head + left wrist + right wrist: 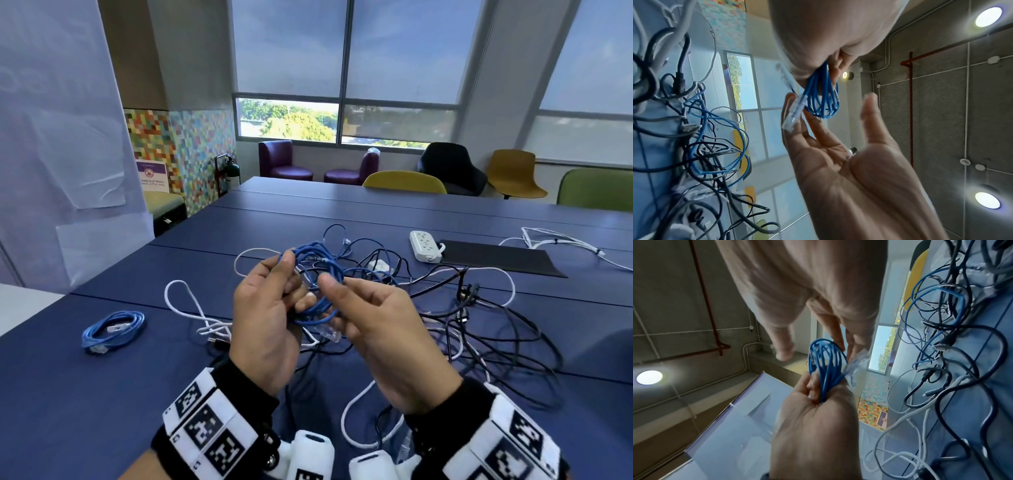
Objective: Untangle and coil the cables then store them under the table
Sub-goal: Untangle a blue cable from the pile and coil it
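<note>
I hold the small coil of dark blue network cable [317,301] above the blue table [102,394]: my left hand [265,329] is closed around its loops, while my right hand [383,339] is half open, fingers loosely extended. Only the left wrist view shows the cable's clear plastic plug [794,112] lying across my right fingers [797,129], and I cannot tell whether they pinch it. The head view alone shows the tangled black and white cables [479,329] on the table beyond, partly hidden by my hands.

Bare blue table [178,394] fills the lower left of the head view, broken only by a coiled light-blue cable [113,329] at centre left. From centre to the right edge a tangle of black and white cables [479,329] covers the surface. A white power strip [424,246] and black mat [496,257] occupy the upper right. The far tabletop lies open.
</note>
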{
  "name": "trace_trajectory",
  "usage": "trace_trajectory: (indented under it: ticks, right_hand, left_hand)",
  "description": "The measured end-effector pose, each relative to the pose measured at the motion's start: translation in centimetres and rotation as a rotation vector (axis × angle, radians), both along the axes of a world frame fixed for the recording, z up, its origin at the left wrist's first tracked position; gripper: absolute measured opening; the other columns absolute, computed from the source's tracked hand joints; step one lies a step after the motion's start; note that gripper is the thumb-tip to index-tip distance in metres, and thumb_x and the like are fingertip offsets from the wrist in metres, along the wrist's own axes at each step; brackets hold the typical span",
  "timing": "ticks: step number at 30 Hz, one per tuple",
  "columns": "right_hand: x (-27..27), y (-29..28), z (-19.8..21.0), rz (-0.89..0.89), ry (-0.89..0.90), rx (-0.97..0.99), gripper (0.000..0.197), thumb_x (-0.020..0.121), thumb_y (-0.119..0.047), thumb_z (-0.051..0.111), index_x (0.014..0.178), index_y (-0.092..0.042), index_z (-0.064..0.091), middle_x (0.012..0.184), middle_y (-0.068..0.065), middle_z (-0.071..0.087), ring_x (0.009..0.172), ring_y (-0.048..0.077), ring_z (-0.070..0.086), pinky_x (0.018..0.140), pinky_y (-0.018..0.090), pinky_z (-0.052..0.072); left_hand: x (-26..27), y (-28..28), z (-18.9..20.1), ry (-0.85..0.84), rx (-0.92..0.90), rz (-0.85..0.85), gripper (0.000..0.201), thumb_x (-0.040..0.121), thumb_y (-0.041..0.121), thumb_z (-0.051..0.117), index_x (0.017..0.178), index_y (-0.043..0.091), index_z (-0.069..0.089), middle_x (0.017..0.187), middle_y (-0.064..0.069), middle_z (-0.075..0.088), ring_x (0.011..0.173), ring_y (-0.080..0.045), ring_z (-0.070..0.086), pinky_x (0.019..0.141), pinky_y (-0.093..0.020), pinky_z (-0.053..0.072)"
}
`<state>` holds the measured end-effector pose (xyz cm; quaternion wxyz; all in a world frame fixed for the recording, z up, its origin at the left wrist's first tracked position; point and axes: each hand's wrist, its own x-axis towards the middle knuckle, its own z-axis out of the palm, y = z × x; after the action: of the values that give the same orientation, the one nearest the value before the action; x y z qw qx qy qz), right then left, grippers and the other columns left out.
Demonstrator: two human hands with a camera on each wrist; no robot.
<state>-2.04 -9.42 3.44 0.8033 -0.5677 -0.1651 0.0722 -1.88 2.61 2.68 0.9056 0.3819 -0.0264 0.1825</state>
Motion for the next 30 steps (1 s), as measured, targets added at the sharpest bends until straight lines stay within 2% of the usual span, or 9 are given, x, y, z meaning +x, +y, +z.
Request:
trace_trajectory:
  ticks: [5, 9, 12, 16, 18, 21, 25, 28, 30]
  right_hand:
    - [0.3, 0.6, -0.3, -0.208, 0.036, 0.051, 0.012, 0.087, 0.000, 0.065, 0.083, 0.010, 0.070, 0.073, 0.022, 0.070, 0.070, 0.029, 0.065, 0.088, 0.050, 0.054]
    - [0.7, 0.4, -0.4, -0.328, -0.005, 0.041, 0.005, 0.086, 0.000, 0.068, 0.082, 0.002, 0.070, 0.075, 0.017, 0.071, 0.075, 0.029, 0.065, 0.083, 0.044, 0.054]
    - [0.7, 0.2, -0.2, -0.375, -0.078, -0.001, 0.005, 0.085, 0.000, 0.069, 0.085, -0.004, 0.070, 0.072, 0.008, 0.070, 0.073, 0.019, 0.064, 0.079, 0.039, 0.054]
    - [0.7, 0.1, -0.4, -0.361, -0.130, 0.039, 0.019, 0.086, 0.004, 0.066, 0.099, -0.010, 0.063, 0.071, 0.004, 0.069, 0.070, 0.015, 0.063, 0.067, 0.024, 0.055]
    - [0.6, 0.2, -0.5, -0.325, -0.129, 0.075, 0.028, 0.087, 0.008, 0.063, 0.108, -0.010, 0.057, 0.067, 0.001, 0.067, 0.067, 0.014, 0.064, 0.062, 0.019, 0.053]
    - [0.6, 0.0, -0.4, -0.221, -0.096, 0.139, 0.035, 0.089, 0.012, 0.057, 0.114, -0.010, 0.050, 0.068, 0.001, 0.069, 0.066, 0.012, 0.067, 0.061, 0.020, 0.054]
    - [1.0, -0.7, -0.2, -0.093, -0.058, 0.167, 0.039, 0.090, 0.011, 0.053, 0.120, -0.013, 0.047, 0.083, 0.009, 0.072, 0.073, 0.021, 0.070, 0.066, 0.031, 0.059]
    - [1.4, -1.3, 0.0, -0.054, -0.092, 0.068, 0.039, 0.091, 0.011, 0.051, 0.119, -0.016, 0.045, 0.089, 0.010, 0.073, 0.076, 0.023, 0.069, 0.071, 0.035, 0.059]
    - [1.5, -1.5, 0.2, -0.008, -0.097, 0.022, 0.039, 0.092, 0.011, 0.050, 0.119, -0.016, 0.046, 0.084, 0.007, 0.073, 0.073, 0.020, 0.069, 0.068, 0.033, 0.057]
  left_hand:
    - [-0.2, -0.7, -0.3, -0.017, 0.059, -0.041, 0.018, 0.098, 0.016, 0.049, 0.082, 0.011, 0.046, 0.060, 0.001, 0.029, 0.047, -0.009, 0.031, 0.052, -0.021, 0.041]
    - [-0.1, -0.6, -0.6, -0.007, 0.272, 0.050, 0.012, 0.094, 0.017, 0.055, 0.088, 0.007, 0.056, 0.060, 0.002, 0.046, 0.054, -0.011, 0.048, 0.065, -0.028, 0.051]
    - [-0.2, -0.4, -0.8, 0.028, 0.425, 0.130, 0.011, 0.090, 0.018, 0.060, 0.088, 0.008, 0.063, 0.062, 0.001, 0.059, 0.065, -0.015, 0.058, 0.074, -0.038, 0.052]
    - [-0.1, -0.5, -0.8, 0.081, 0.553, 0.224, 0.012, 0.095, 0.012, 0.058, 0.086, 0.008, 0.065, 0.062, 0.000, 0.061, 0.068, -0.022, 0.060, 0.083, -0.057, 0.054]
    - [0.0, -0.5, -0.7, 0.116, 0.574, 0.229, 0.014, 0.096, 0.012, 0.056, 0.087, 0.007, 0.065, 0.064, -0.003, 0.063, 0.069, -0.025, 0.061, 0.083, -0.059, 0.054]
    - [0.0, -0.5, -0.5, 0.171, 0.559, 0.146, 0.021, 0.098, 0.014, 0.051, 0.092, 0.001, 0.066, 0.072, -0.013, 0.066, 0.068, -0.025, 0.062, 0.080, -0.054, 0.055]
    - [-0.2, 0.4, 0.0, 0.250, 0.383, -0.132, 0.034, 0.093, 0.023, 0.054, 0.104, -0.009, 0.060, 0.085, -0.020, 0.066, 0.076, -0.028, 0.065, 0.079, -0.048, 0.056]
    - [-0.4, 1.7, 0.2, 0.325, 0.331, -0.337, 0.055, 0.084, 0.028, 0.058, 0.120, -0.014, 0.054, 0.109, -0.030, 0.062, 0.100, -0.042, 0.060, 0.080, -0.055, 0.056]
    - [-0.3, 2.2, 0.3, 0.337, 0.308, -0.400, 0.052, 0.084, 0.028, 0.058, 0.118, -0.012, 0.056, 0.101, -0.025, 0.063, 0.097, -0.041, 0.060, 0.082, -0.059, 0.054]
